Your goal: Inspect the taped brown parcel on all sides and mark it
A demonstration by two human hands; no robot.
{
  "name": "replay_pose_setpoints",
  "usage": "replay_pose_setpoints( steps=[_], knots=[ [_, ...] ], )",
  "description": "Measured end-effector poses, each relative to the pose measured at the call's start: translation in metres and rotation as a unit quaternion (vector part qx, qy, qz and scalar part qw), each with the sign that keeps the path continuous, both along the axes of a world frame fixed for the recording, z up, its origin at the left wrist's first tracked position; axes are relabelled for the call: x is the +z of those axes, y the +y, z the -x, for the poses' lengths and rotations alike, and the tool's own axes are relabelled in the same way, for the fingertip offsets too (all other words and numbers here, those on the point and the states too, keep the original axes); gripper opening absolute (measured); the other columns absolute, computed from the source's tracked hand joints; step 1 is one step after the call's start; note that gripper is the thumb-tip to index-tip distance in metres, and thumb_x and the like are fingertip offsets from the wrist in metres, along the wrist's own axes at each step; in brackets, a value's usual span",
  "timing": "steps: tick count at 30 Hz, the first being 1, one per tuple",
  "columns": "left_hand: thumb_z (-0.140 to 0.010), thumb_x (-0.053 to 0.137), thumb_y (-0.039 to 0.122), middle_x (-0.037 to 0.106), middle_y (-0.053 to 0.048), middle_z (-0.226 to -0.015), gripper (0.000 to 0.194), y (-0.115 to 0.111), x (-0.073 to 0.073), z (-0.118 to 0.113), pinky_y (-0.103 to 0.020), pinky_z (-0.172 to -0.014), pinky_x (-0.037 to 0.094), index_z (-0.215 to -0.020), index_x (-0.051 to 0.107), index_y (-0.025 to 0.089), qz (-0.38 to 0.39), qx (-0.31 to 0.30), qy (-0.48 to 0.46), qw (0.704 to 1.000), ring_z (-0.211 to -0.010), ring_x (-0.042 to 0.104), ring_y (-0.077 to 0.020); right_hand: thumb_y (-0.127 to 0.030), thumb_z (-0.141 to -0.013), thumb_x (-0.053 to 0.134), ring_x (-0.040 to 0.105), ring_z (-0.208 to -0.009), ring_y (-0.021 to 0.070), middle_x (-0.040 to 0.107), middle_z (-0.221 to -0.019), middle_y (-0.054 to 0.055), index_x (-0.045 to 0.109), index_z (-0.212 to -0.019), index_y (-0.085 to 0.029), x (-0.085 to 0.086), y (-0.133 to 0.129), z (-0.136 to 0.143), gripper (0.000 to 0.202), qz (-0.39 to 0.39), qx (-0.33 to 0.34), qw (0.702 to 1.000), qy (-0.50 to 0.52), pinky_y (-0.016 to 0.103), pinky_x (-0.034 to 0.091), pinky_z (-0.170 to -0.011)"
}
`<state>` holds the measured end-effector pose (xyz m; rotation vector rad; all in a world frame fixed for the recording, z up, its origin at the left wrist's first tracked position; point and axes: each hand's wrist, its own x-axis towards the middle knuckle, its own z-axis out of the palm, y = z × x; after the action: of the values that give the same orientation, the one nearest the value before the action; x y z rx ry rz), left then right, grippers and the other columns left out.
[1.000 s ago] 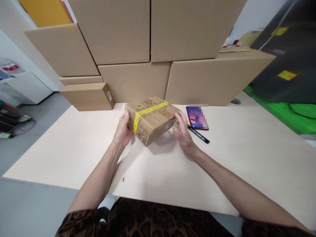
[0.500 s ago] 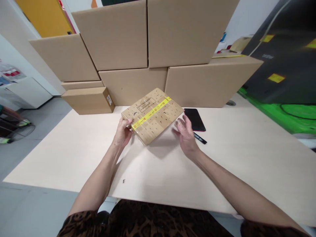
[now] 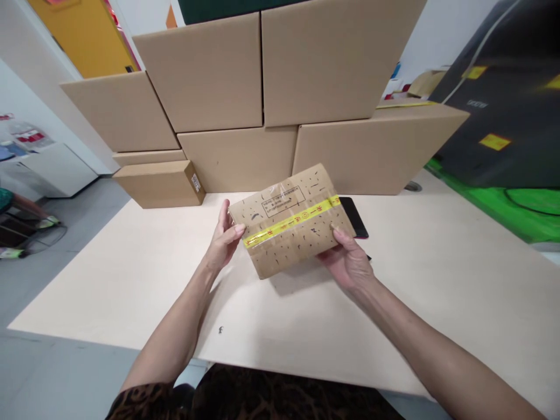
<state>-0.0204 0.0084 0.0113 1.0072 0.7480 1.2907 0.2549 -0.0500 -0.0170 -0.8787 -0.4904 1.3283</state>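
Fingers of the left hand (image 3: 223, 242) and right hand (image 3: 347, 262) clamp opposite ends of a tilted cardboard parcel (image 3: 291, 221) (yellow tape (image 3: 291, 221) crosses it). Beyond the right fingertips lies a dark phone (image 3: 353, 217); farther out, stacked boxes (image 3: 219, 76).

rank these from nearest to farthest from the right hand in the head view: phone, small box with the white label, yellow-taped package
1. yellow-taped package, in the right hand
2. phone, just beyond that hand, partly behind the package
3. small box with the white label, far left on the table
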Motion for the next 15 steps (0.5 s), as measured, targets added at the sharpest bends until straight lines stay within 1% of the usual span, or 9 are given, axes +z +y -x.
replay_pose_setpoints(
  steps=[3,4,6,8,12,14,15],
  knots=[
    [-0.068,0.098,0.046,0.07,-0.011,-0.151,0.078,0.0006,0.0015,-0.0041,-0.05,-0.12,0.052,-0.138,0.067,0.026,0.0,-0.029,0.007,1.0,-0.151,0.057,-0.0398,-0.044,-0.066,0.095,0.067,-0.13,0.0354,0.082,-0.123,0.001,0.076,-0.104,-0.034,0.0005,-0.0013,0.0008,0.044,-0.005,0.002,1.0,-0.011,0.056,0.066,-0.096],
    [-0.07,0.097,0.048,0.073,-0.013,-0.145,0.074,0.0008,0.0013,-0.0053,-0.05,-0.118,0.053,-0.134,0.069,0.024,0.001,-0.04,0.006,0.999,-0.146,0.061,-0.0408,-0.043,-0.065,0.095,0.067,-0.131,0.0347,0.081,-0.123,0.0,0.076,-0.104,-0.034,0.001,-0.0017,0.0012,0.045,-0.007,0.003,1.0,-0.012,0.055,0.066,-0.097],
    [-0.071,0.096,0.051,0.078,-0.014,-0.136,0.071,0.0007,0.0,-0.007,-0.051,-0.116,0.055,-0.131,0.071,0.021,0.003,-0.051,-0.002,0.999,-0.139,0.067,-0.0415,-0.043,-0.063,0.096,0.065,-0.134,0.0338,0.08,-0.126,0.0,0.076,-0.11,-0.035,0.0018,-0.0021,0.0017,0.051,-0.013,0.004,1.0,-0.017,0.055,0.064,-0.103],
    [-0.074,0.095,0.053,0.08,-0.014,-0.134,0.074,0.0004,-0.0019,-0.0073,-0.051,-0.116,0.055,-0.136,0.07,0.022,0.006,-0.054,-0.004,0.999,-0.138,0.068,-0.0405,-0.045,-0.063,0.096,0.063,-0.137,0.0341,0.079,-0.131,-0.001,0.075,-0.12,-0.037,0.0017,-0.0019,0.0017,0.061,-0.025,0.006,0.999,-0.025,0.058,0.061,-0.109],
    [-0.077,0.094,0.057,0.077,-0.011,-0.141,0.081,0.0007,-0.0045,-0.0034,-0.049,-0.117,0.054,-0.148,0.065,0.029,0.008,-0.066,0.007,0.998,-0.142,0.066,-0.0377,-0.048,-0.066,0.096,0.064,-0.14,0.0344,0.076,-0.139,0.001,0.07,-0.136,-0.039,-0.0027,-0.0008,-0.0009,0.075,-0.04,0.019,0.998,-0.05,0.063,0.053,-0.118],
    [-0.078,0.094,0.056,0.074,-0.009,-0.146,0.08,0.0016,-0.0046,-0.0004,-0.048,-0.116,0.055,-0.148,0.065,0.032,0.005,-0.064,0.014,0.998,-0.143,0.065,-0.0364,-0.05,-0.067,0.098,0.063,-0.143,0.0324,0.073,-0.147,0.0,0.067,-0.141,-0.041,-0.0047,-0.0001,-0.003,0.08,-0.046,0.024,0.996,-0.069,0.064,0.05,-0.122],
    [-0.079,0.094,0.055,0.073,-0.008,-0.148,0.078,0.0019,-0.0043,0.0008,-0.048,-0.116,0.055,-0.147,0.065,0.033,0.001,-0.061,0.017,0.998,-0.144,0.064,-0.0356,-0.054,-0.067,0.099,0.062,-0.145,0.0315,0.07,-0.152,-0.001,0.066,-0.141,-0.043,-0.005,0.0003,-0.0041,0.082,-0.052,0.026,0.995,-0.076,0.064,0.05,-0.123]
  ],
)
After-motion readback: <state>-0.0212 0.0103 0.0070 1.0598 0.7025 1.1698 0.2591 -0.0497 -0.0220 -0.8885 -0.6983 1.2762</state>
